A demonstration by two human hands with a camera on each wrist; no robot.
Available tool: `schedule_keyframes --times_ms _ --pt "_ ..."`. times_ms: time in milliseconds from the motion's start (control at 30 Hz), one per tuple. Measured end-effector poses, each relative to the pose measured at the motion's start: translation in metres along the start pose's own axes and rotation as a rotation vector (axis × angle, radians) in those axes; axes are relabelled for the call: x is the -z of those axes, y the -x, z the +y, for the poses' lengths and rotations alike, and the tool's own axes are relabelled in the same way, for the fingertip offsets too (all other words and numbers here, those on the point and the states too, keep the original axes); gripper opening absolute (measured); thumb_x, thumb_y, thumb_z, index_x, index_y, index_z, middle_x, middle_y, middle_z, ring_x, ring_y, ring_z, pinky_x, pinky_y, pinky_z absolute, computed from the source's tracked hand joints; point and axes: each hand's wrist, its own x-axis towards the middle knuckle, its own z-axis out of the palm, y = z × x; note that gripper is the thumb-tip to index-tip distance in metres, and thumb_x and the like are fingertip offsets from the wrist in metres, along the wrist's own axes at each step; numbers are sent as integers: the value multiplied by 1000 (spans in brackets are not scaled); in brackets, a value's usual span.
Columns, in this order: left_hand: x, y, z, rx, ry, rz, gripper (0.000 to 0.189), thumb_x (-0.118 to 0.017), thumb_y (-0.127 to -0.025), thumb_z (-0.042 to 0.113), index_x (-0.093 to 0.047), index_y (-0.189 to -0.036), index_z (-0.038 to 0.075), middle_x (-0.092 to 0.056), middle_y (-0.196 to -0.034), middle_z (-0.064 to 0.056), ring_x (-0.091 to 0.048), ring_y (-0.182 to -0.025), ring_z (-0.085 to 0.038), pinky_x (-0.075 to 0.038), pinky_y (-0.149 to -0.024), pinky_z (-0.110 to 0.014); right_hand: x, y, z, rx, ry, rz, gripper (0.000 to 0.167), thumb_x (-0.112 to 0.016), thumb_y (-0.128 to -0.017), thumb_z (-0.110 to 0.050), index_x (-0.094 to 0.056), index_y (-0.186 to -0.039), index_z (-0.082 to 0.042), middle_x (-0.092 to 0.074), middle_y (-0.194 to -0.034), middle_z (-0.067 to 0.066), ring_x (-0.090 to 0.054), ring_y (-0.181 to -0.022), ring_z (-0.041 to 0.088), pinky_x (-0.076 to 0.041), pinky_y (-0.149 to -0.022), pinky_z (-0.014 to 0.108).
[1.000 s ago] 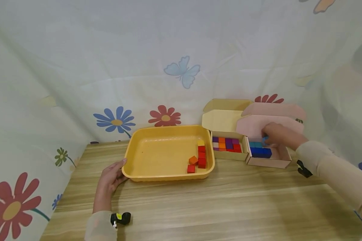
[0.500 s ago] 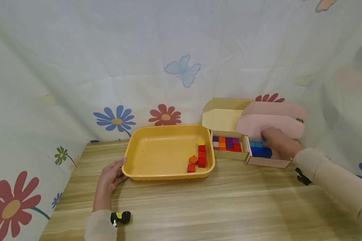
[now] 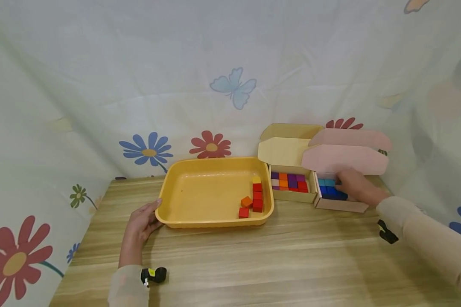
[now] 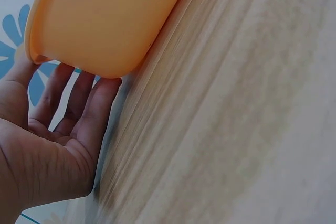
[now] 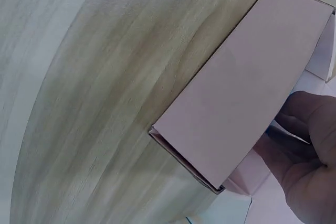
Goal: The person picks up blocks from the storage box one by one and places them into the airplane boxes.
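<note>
Blue cubes (image 3: 332, 191), flat-faced and running from light to deep blue, sit in rows in the left part of an open pink box (image 3: 339, 205) near the worktop's back right corner. The box looks like smooth folded card, its clipped-corner lid raised at the back. The right hand (image 3: 357, 185) reaches inside, fingers curled beside the cubes; slivers of blue show at its fingertips — whether it pinches one I cannot tell.

Just left, an open pale yellow box (image 3: 293, 196) of the same shape holds purple, orange, red and pale cubes (image 3: 290, 182). Next comes a glossy, round-cornered yellow tray (image 3: 203, 194) by the worktop's back edge. Along its right wall lie a yellow cube (image 3: 256, 180) and three red cubes (image 3: 258, 205), with a skewed orange cube (image 3: 246, 201) and another red one nearby.

The left hand (image 3: 142, 221) grips the tray's front left corner — thumb at the rim, fingers against the outside. The worktop (image 3: 269, 264) has a streaky wood grain; flower-printed cloth (image 3: 176, 64) hangs behind.
</note>
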Motion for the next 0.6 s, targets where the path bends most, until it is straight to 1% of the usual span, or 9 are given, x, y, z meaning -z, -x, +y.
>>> schedule_keyframes --times_ms 133,233,300,367,467,600 --pt "0 1 0 -1 8 -9 19 -82 -87 37 -76 -97 21 -76 -94 6 -72 -91 -9 -60 -79 -33 3 3 -1 23 17 -23 11 -72 -91 -6 -71 -91 4 -71 -86 12 -66 -79 26 -57 -74 50" --pt "-1 1 -1 -3 19 -14 15 -81 -88 35 -77 -92 21 -76 -93 6 -72 -90 -10 -60 -78 -34 7 6 -2 29 4 -59 16 -74 -89 -5 -72 -100 7 -73 -95 16 -68 -89 32 -56 -80 53" --pt "-2 1 -1 -7 19 -16 13 -80 -89 34 -77 -91 21 -76 -92 5 -72 -90 -9 -61 -78 -34 8 8 -2 29 -5 -83 21 -77 -87 -3 -71 -104 8 -73 -99 17 -67 -93 32 -55 -84 54" --pt "-2 2 -1 -10 17 -11 13 -80 -89 34 -77 -91 21 -75 -92 5 -72 -89 -9 -61 -78 -34 8 9 -2 36 -22 -97 28 -80 -84 -2 -70 -107 8 -72 -101 16 -65 -94 33 -55 -86 56" --pt "-1 2 -1 -13 16 -14 14 -80 -89 34 -77 -92 21 -75 -93 5 -72 -90 -9 -60 -78 -33 5 10 -2 50 -40 -91 33 -84 -80 -2 -67 -108 6 -70 -101 14 -62 -93 31 -55 -87 55" --pt "0 3 -1 -15 19 -18 16 -81 -89 36 -78 -94 21 -76 -95 5 -71 -91 -9 -60 -79 -33 2 10 -1 67 -30 -68 34 -87 -78 -2 -66 -105 4 -67 -98 12 -59 -89 29 -55 -85 53"
